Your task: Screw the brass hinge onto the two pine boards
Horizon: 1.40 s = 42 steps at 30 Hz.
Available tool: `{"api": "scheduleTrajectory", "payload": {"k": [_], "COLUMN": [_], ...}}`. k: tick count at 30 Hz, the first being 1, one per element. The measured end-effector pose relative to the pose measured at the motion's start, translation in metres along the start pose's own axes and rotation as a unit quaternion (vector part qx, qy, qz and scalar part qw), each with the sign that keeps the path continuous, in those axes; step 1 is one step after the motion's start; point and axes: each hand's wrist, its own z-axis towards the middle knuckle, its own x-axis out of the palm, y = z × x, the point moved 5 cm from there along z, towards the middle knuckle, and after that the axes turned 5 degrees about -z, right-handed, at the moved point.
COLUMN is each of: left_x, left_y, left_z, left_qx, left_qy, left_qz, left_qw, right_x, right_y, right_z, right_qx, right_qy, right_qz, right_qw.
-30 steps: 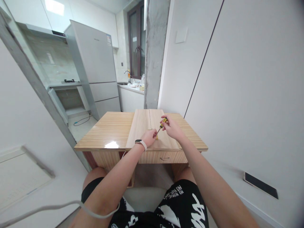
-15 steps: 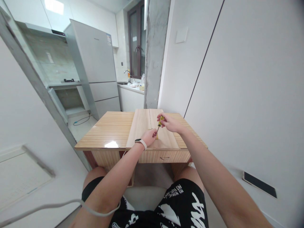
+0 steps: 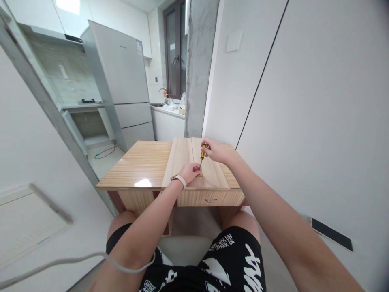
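My right hand (image 3: 214, 151) is closed on the yellow and black handle of a screwdriver (image 3: 202, 154), whose shaft points down, nearly upright. Its tip ends beside the fingers of my left hand (image 3: 190, 172). Those fingers are pinched low over a small brass-coloured piece (image 3: 200, 173), which lies on the pale wooden boards (image 3: 179, 162); what they grip is too small to make out. The two boards lie side by side with a thin seam between them, across the striped wooden desk (image 3: 136, 162).
A drawer with a curved handle (image 3: 210, 200) is under the desktop near my knees. A white cable (image 3: 75, 259) crosses my left forearm. A wall (image 3: 304, 101) rises close on the right. The fridge (image 3: 121, 69) and sink counter (image 3: 168, 110) stand beyond the desk.
My right hand has moved slightly up with the screwdriver, which is now more upright. My left fingers have shifted a little, and more of the brass-coloured piece shows.
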Motion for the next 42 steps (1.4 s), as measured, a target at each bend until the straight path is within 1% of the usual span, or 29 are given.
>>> {"api": "scheduleTrajectory", "payload": {"k": [2, 5, 8, 11, 13, 16, 18, 20, 24, 27, 31, 33, 34, 36, 38, 40, 42], "left_x": [0.000, 0.000, -0.001, -0.001, -0.001, -0.001, -0.001, -0.001, 0.000, 0.001, 0.001, 0.001, 0.001, 0.001, 0.001, 0.000, 0.000], "left_y": [0.000, -0.002, -0.007, -0.012, -0.014, -0.015, -0.014, -0.014, -0.011, -0.007, -0.004, -0.004, -0.004, -0.002, 0.000, 0.001, 0.002], "left_z": [0.000, 0.001, 0.002, 0.002, 0.002, 0.001, 0.000, 0.000, 0.000, 0.001, 0.003, 0.004, 0.004, 0.005, 0.005, 0.005, 0.004], "left_qx": [-0.001, 0.013, 0.026, 0.023, 0.023, 0.019, 0.018, 0.021, 0.029, 0.022, 0.009, 0.010, 0.011, 0.011, 0.008, 0.005, 0.006], "left_qy": [0.003, 0.003, 0.001, 0.003, 0.007, 0.005, 0.000, -0.001, 0.001, 0.000, -0.008, -0.005, -0.003, -0.002, -0.004, -0.006, -0.005], "left_qz": [0.002, 0.034, 0.090, 0.130, 0.142, 0.144, 0.146, 0.148, 0.137, 0.123, 0.132, 0.139, 0.142, 0.145, 0.139, 0.126, 0.113], "left_qw": [1.000, 0.999, 0.996, 0.991, 0.990, 0.989, 0.989, 0.989, 0.990, 0.992, 0.991, 0.990, 0.990, 0.989, 0.990, 0.992, 0.994], "right_x": [-0.003, -0.005, -0.005, -0.006, -0.006, -0.007, -0.008, -0.010, -0.012, -0.010, -0.008, -0.010, -0.011, -0.012, -0.013, -0.013, -0.013], "right_y": [0.003, 0.007, 0.009, 0.012, 0.015, 0.019, 0.021, 0.021, 0.021, 0.019, 0.018, 0.020, 0.022, 0.028, 0.032, 0.033, 0.033], "right_z": [0.000, 0.000, -0.001, -0.002, -0.003, -0.003, -0.003, -0.003, 0.000, 0.002, 0.000, -0.001, -0.001, -0.001, -0.001, 0.001, 0.002], "right_qx": [-0.001, 0.001, 0.018, 0.027, 0.015, -0.009, -0.012, -0.007, 0.001, 0.024, 0.055, 0.051, 0.038, 0.001, -0.029, -0.036, -0.027], "right_qy": [-0.028, -0.044, -0.053, -0.057, -0.046, -0.001, 0.031, 0.043, 0.027, 0.005, -0.018, -0.019, -0.016, 0.005, 0.036, 0.054, 0.052], "right_qz": [-0.049, -0.093, -0.112, -0.103, -0.081, -0.048, -0.042, -0.049, -0.104, -0.158, -0.215, -0.200, -0.177, -0.122, -0.080, -0.061, -0.061], "right_qw": [0.998, 0.995, 0.992, 0.993, 0.996, 0.999, 0.999, 0.998, 0.994, 0.987, 0.975, 0.978, 0.983, 0.992, 0.996, 0.996, 0.996]}}
